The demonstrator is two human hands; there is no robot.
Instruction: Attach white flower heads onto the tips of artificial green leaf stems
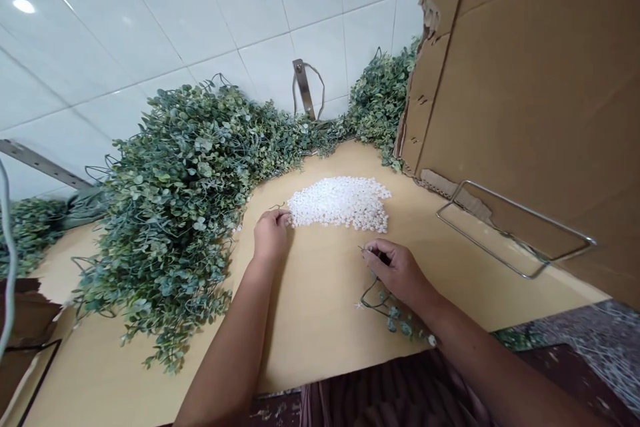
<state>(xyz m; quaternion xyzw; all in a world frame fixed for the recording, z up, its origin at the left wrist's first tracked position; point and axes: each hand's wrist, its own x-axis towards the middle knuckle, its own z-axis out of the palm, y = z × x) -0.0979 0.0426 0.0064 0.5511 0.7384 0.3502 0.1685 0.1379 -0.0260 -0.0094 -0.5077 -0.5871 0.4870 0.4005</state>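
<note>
**Forearms (237,347) over a counter (320,320), with a sprig (393,313) and a white pile (340,201)**

Nearest the viewer, the two forearms entered from below, past a dark pleated garment (385,397) at the counter's front edge. The right hand (397,271) pinched a thin stem end of the sprig between thumb and fingers; its leaves trailed beneath the wrist, close above or on the counter. This hold near the tip probably left the end exposed for handling. The left hand (271,235) stood at the left margin of the pile of small white pieces, its grip pressed together at thumb and forefinger; whether a piece lay between them could not be told. The pile sat ahead of both hands, a position that presumably put it within easy reach of either.

Leafy foliage (195,160) bounded the work on the left and along the back, before a tiled wall (200,27). A cardboard sheet (530,80) rose at the right, with a bent wire frame (530,213) near its foot. Pale surface showed between the forearms and from the right hand towards the frame, suggesting more room for sideways movement there than on the left, where the foliage lay near the left hand.
</note>
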